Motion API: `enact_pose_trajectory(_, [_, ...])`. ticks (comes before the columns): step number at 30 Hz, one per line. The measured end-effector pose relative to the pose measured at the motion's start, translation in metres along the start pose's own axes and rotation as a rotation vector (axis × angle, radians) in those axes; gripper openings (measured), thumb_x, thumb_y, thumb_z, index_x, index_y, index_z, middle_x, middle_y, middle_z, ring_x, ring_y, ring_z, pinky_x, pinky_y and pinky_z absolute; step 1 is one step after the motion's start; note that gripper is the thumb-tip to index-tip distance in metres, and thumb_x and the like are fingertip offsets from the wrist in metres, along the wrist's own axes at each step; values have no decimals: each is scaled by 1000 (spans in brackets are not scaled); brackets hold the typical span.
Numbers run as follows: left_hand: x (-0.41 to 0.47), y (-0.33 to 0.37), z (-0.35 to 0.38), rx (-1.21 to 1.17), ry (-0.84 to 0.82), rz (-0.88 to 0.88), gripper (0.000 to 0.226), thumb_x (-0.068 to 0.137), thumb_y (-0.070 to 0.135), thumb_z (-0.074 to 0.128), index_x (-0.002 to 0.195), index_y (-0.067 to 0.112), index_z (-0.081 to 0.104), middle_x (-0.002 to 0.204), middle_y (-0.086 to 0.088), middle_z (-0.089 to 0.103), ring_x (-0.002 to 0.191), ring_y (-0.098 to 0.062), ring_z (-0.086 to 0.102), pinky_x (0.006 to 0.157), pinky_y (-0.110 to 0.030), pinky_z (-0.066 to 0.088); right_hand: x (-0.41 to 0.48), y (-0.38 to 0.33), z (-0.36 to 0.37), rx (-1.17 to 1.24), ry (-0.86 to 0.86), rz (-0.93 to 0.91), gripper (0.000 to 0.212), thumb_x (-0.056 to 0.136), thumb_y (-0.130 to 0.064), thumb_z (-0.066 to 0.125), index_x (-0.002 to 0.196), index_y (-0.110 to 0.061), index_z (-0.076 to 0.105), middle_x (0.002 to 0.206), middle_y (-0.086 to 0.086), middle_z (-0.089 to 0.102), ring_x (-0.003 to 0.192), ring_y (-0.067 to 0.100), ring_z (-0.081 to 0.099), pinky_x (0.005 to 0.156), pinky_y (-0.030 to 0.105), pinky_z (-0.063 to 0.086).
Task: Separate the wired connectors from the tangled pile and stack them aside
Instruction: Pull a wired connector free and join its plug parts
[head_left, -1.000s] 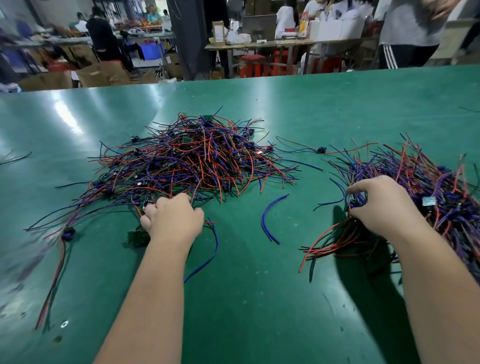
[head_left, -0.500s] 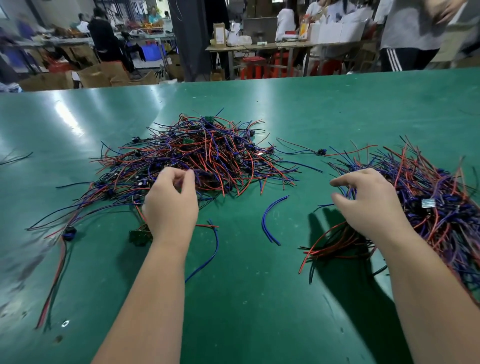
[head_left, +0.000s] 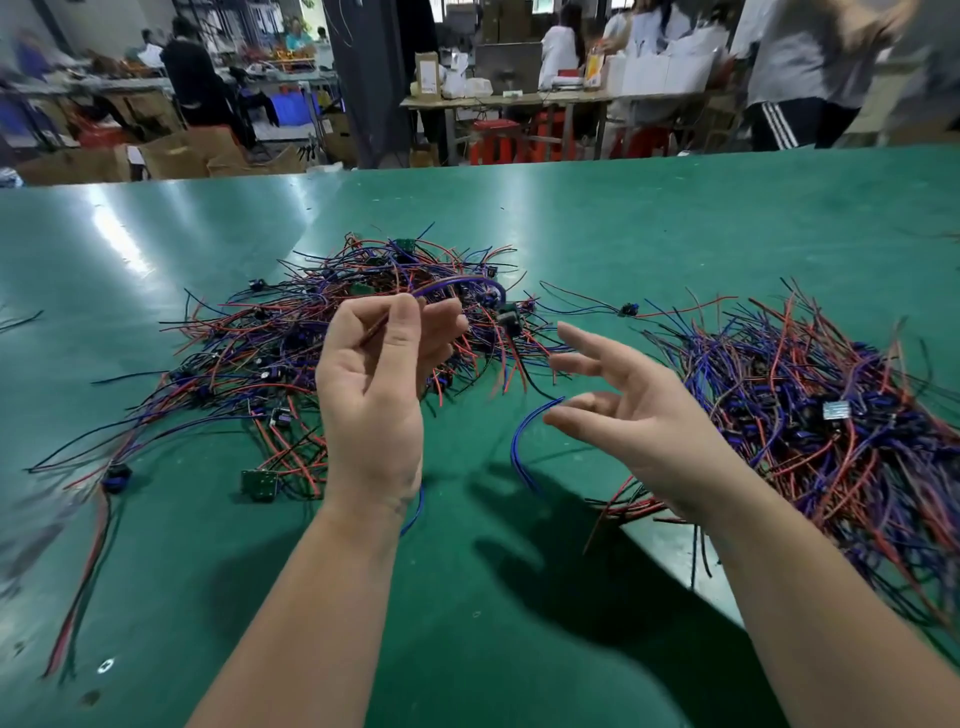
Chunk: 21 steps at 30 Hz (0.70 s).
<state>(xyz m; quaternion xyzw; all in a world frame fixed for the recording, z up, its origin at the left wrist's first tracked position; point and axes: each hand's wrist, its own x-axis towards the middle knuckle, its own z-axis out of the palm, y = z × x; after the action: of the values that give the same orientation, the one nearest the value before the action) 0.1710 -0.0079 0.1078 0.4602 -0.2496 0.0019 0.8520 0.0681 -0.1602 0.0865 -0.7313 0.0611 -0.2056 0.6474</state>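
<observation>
Green matting covers the table (head_left: 467, 649), and two bare forearms reach in over its near edge. The left hand (head_left: 374, 395) is held off the mat with its palm toward the camera. Its thumb and fingertips pinch the leads of one wired connector (head_left: 508, 318). The purple and red wires arch from the pinch over to the right, and the small dark plug, blurred, hangs at their end in front of the heap behind.

The right hand (head_left: 639, 415) hovers beside it, palm turned to the left, fingers spread and loosely straight, holding nothing. Between the two hands a loose blue wire (head_left: 514, 441) lies curved on the mat.

Left of the left wrist sits a small green circuit board (head_left: 258, 483). Farther left lies a blue plug (head_left: 115, 475), with red and dark leads trailing toward the near edge.

Behind the left hand spreads the tangled pile (head_left: 260, 358) of red, blue and black wires with dark plugs scattered through it. On the right side lies the stack of wires (head_left: 831, 426), well apart from the pile, and a lone connector (head_left: 628, 309) rests between the two.

Past the far edge, blurred, are a workbench (head_left: 519, 98), red stools (head_left: 493, 140), cardboard boxes (head_left: 176, 153) and several people.
</observation>
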Motion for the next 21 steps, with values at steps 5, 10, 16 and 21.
enact_pose_trajectory(5, [-3, 2, 5, -158, -120, -221, 7, 82, 25, 57, 78, 20, 57, 84, -5, 75, 77, -17, 71, 69, -23, 54, -1, -2, 12, 79, 89, -58, 53, 70, -21, 76, 117, -37, 58, 119, 4, 59, 76, 19, 65, 71, 19, 50])
enact_pose_trajectory(10, [-6, 4, 7, -233, -256, -341, 16, 82, 26, 62, 68, 24, 70, 80, -2, 75, 71, -13, 71, 70, -23, 55, -1, -4, 17, 31, 254, -130, 26, 82, -7, 70, 102, -24, 67, 86, 3, 65, 61, 14, 61, 61, 16, 46])
enact_pose_trajectory(16, [-3, -1, 7, -173, -168, -466, 38, 78, 49, 50, 67, 21, 73, 86, 2, 74, 77, -9, 69, 72, -21, 52, 0, -15, 16, 418, 337, -58, 6, 75, -17, 67, 79, -15, 71, 71, 6, 69, 52, 12, 62, 48, 15, 44])
enact_pose_trajectory(21, [-1, -7, 3, -61, -148, -636, 41, 97, 40, 39, 78, 18, 68, 85, -1, 75, 74, -13, 70, 74, -28, 49, 2, -23, -3, 591, 396, 8, 10, 72, -25, 65, 75, -23, 74, 70, 4, 71, 40, 6, 56, 40, 12, 40])
